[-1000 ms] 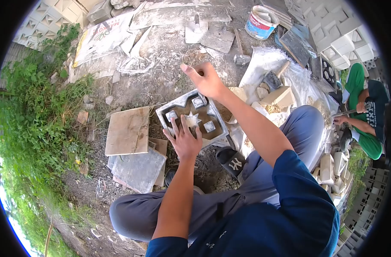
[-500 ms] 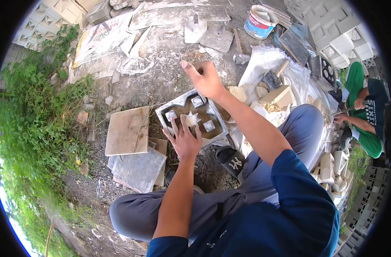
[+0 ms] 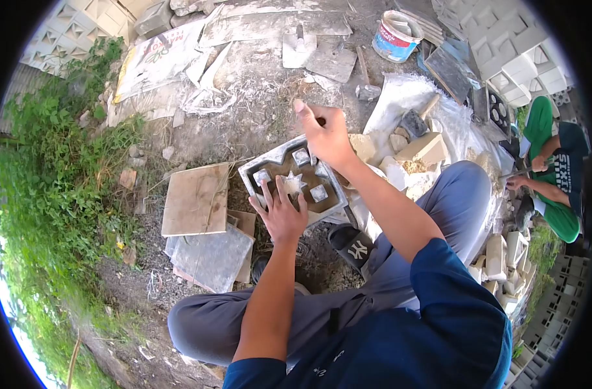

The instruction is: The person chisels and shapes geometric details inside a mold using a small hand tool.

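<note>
Right hand [image 3: 326, 135] has shifted rightward near one mould [image 3: 263, 159] with one star [image 3: 294, 183].

Mould [image 3: 268, 157]: grey, star [image 3: 296, 184] and raised squares [image 3: 318, 193] inside.
Left hand [image 3: 285, 217]: spread on the mould's seven o'clock side.
Right hand [image 3: 329, 136]: curled over its one o'clock edge; hard to tell whether it grips something.
Wooden board [image 3: 195, 200]: nine o'clock from the mould.
Trowel [image 3: 299, 52]: twelve o'clock, well apart.
Paint bucket [image 3: 394, 49]: one o'clock.
Other person [image 3: 568, 162]: three o'clock, in green trousers.
</note>
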Action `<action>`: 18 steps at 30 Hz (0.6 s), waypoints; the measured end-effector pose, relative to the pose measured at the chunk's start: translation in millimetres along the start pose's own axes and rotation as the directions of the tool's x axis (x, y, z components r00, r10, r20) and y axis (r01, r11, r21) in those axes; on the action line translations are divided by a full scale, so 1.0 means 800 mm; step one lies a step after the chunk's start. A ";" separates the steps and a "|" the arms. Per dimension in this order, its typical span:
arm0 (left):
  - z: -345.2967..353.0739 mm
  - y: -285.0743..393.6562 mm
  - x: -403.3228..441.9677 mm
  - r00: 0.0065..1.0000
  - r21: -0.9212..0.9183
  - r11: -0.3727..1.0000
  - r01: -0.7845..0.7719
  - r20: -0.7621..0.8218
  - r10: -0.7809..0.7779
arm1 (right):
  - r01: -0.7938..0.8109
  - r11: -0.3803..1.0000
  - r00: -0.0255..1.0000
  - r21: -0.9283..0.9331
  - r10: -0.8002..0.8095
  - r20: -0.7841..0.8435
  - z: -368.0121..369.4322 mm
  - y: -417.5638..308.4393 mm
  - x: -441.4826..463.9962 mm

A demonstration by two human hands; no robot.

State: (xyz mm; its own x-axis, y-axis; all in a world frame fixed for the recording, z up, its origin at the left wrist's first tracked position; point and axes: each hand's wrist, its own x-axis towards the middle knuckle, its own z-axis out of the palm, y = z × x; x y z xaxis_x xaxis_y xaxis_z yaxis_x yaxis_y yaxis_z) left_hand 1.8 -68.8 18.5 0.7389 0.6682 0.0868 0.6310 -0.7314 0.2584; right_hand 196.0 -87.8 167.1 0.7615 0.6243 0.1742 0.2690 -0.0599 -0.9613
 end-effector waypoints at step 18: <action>-0.003 -0.002 0.001 1.000 -0.042 0.999 0.015 -0.016 -0.016 | 0.113 0.833 0.986 0.541 -0.025 -0.166 -0.062 -0.033 -0.028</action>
State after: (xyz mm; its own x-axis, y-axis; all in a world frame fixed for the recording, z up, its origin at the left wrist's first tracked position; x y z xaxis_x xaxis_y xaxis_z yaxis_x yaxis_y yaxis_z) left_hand 1.2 -66.6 20.6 0.7249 0.6818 0.0983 0.6318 -0.7149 0.2997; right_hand 201.0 -138.5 199.5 0.8420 0.4873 0.2314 -0.0093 0.4420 -0.8970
